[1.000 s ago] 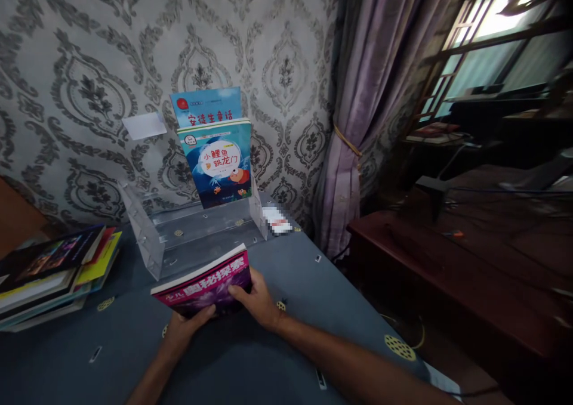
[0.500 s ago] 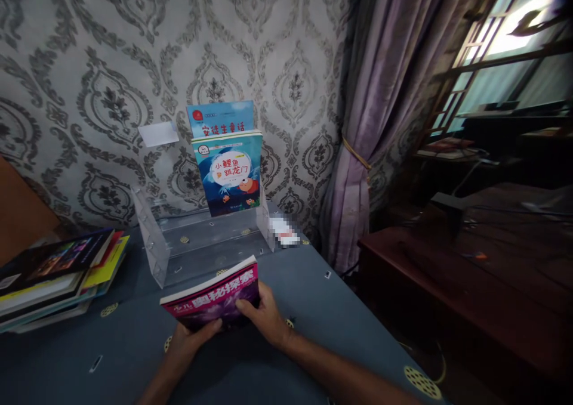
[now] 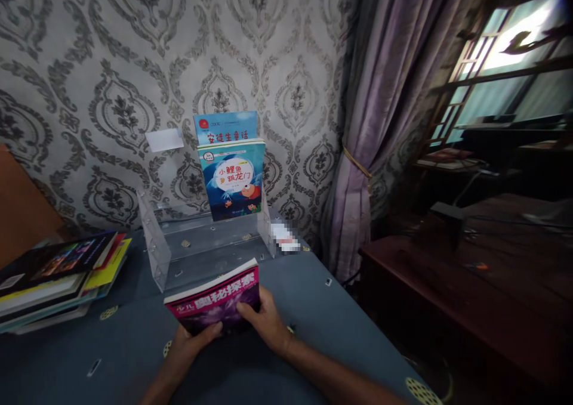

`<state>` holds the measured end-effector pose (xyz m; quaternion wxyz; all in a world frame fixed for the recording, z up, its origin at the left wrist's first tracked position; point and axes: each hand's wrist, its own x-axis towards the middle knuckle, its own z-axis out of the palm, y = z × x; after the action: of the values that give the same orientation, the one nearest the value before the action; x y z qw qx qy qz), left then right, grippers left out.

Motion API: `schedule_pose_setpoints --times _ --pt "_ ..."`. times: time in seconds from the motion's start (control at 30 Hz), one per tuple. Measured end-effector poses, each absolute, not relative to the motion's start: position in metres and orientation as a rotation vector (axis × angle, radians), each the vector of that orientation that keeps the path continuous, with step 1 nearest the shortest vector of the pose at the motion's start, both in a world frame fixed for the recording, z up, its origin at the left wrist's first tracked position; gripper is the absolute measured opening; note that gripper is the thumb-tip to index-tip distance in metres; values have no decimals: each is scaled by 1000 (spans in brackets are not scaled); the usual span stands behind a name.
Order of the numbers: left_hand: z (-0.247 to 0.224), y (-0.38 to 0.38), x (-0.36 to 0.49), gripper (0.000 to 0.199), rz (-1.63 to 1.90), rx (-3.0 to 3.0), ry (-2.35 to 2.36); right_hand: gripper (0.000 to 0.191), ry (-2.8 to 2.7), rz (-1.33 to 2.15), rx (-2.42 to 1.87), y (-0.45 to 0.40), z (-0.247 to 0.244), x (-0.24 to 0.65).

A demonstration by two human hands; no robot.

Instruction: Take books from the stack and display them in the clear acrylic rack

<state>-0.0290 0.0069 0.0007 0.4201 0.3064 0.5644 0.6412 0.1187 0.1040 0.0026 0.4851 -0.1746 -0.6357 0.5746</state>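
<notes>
A magenta and purple book (image 3: 219, 297) is held tilted above the table by both hands. My left hand (image 3: 194, 342) grips its lower left side, thumb on the cover. On the right edge my right hand (image 3: 264, 318) is closed, its thumb also on the cover. Behind the book stands a clear plastic rack (image 3: 154, 244) with stepped sides. In its back right part a blue book with a fish picture (image 3: 235, 181) stands upright, and a light blue book (image 3: 226, 124) rises behind it.
A stack of books (image 3: 58, 274) lies on the blue table cloth (image 3: 313, 333) at the left. Right of the rack is a white, blurred item (image 3: 285, 238). A purple curtain (image 3: 358, 208) hangs beyond the table's right edge, near a dark red surface (image 3: 425, 286).
The view has tilted slightly, so the rack and its books appear a little lower and further right. Both hands keep their hold on the magenta book, which has hardly moved.
</notes>
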Motion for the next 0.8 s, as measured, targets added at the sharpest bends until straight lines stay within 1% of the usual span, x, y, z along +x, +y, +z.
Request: schedule_pose_setpoints --times 0.23,0.53,0.8 --pt "-2 7 -31 80 1653 795 1467 50 -1567 1392 -458 105 2 118" --pt "9 6 -25 80 1648 760 1421 45 -1632 1391 -432 108 9 123" --pt "3 10 -27 84 1703 772 1400 45 -1680 1404 -417 114 5 125"
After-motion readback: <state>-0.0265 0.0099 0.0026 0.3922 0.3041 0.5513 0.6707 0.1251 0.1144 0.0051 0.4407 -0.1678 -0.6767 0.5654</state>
